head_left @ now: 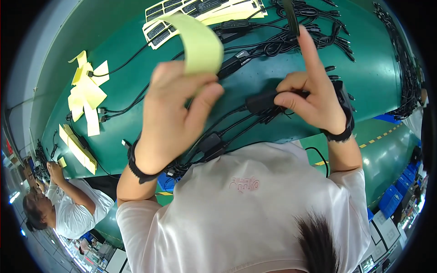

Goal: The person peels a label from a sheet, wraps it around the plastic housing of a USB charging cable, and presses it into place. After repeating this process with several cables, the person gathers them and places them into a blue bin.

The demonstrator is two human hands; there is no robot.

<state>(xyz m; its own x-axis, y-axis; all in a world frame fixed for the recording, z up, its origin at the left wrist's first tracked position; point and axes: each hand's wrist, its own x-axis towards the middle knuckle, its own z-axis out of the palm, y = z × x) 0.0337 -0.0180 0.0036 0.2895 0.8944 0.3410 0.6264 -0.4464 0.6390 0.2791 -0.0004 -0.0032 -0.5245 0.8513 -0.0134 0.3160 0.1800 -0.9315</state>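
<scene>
My left hand [170, 107] pinches the lower end of a curled pale-yellow paper strip [202, 48] between thumb and fingers. To its right, my right hand [318, 93] grips a black cable's small rectangular box [260, 103] between thumb and bent fingers, its index finger stretched upward. Right at that fingertip is a slim dark strip [291, 17]; what it is I cannot make out. Another black cable box [211, 143] lies by the near table edge, and one more cable box [234, 63] rests beyond my hands.
Sheets of black labels [159, 36] lie at the far side of the green table [123, 68]. Yellow paper scraps [84, 98] and a stack of yellow strips [78, 148] are on the left. Bundled black cables [314, 32] spread across the back. Another person [75, 207] works at far left.
</scene>
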